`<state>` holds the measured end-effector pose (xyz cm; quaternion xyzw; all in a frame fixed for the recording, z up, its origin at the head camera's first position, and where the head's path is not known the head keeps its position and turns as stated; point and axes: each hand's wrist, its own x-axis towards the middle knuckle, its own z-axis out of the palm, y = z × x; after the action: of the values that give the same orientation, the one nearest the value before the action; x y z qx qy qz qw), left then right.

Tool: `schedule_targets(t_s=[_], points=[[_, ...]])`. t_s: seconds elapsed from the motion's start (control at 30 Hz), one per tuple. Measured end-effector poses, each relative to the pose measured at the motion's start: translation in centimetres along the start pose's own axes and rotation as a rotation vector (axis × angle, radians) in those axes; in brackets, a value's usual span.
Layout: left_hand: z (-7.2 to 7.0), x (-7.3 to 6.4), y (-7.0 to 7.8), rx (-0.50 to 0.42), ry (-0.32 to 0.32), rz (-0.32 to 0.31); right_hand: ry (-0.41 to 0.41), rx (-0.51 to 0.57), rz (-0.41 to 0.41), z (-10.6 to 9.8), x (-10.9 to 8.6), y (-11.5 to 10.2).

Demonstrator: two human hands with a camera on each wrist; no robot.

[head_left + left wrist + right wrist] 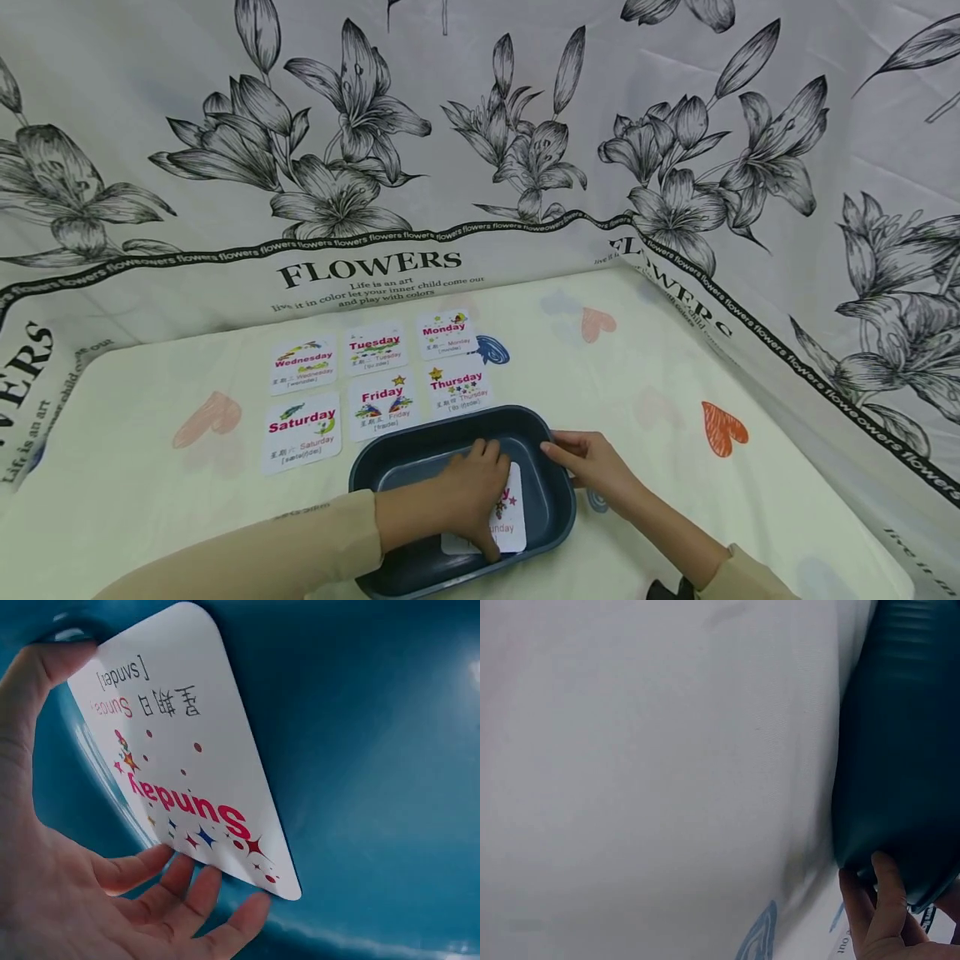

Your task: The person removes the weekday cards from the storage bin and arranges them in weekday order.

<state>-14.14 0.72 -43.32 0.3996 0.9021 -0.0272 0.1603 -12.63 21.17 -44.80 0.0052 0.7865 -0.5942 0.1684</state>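
Note:
A dark blue plastic basin [450,432] stands at the front of the table. Reaching into it, my left hand [472,496] holds a white "Sunday" card [515,527] by two opposite edges. In the left wrist view the thumb is at one edge of the card [180,742] and the fingertips [204,885] at the other; the card is tilted against the basin's wall. At the basin's right end my right hand [596,467] grips the rim, thumb on top. The right wrist view shows the fingers [889,892] against the basin's outside.
Behind the basin lie two rows of weekday cards: Wednesday [303,365], Tuesday [375,348], Monday [446,335], Saturday [302,433], Friday [382,404] and Thursday [459,385]. A pale cloth with hearts [724,429] covers the table; flower-printed curtains [525,133] hang behind and at the right.

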Motion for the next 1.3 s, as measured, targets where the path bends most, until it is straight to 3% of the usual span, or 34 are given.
schedule_targets(t_s=[0.27, 0.5, 0.63, 0.83, 1.1, 1.3], points=[[-0.7, 0.1, -0.6, 0.049, 0.013, 0.024, -0.013, 0.000, -0.004, 0.1, 0.2, 0.1], [-3.2, -0.9, -1.4, 0.039, 0.094, 0.020, -0.013, 0.005, -0.001, 0.1, 0.3, -0.2], [-4.6, -2.1, -2.2, -0.004, 0.128, 0.013, -0.003, -0.004, 0.008, 0.2, 0.3, -0.3], [-5.7, -5.5, -4.3, -0.084, 0.213, -0.016, -0.016, 0.006, 0.002, -0.1, 0.0, -0.5], [-5.6, -11.2, -7.6, -0.179, 0.266, -0.119, -0.041, 0.027, -0.005, -0.4, -0.2, -0.3], [-5.3, -15.5, -9.4, -0.144, 0.313, -0.173, -0.044, 0.022, 0.001, -0.4, -0.2, -0.3]])
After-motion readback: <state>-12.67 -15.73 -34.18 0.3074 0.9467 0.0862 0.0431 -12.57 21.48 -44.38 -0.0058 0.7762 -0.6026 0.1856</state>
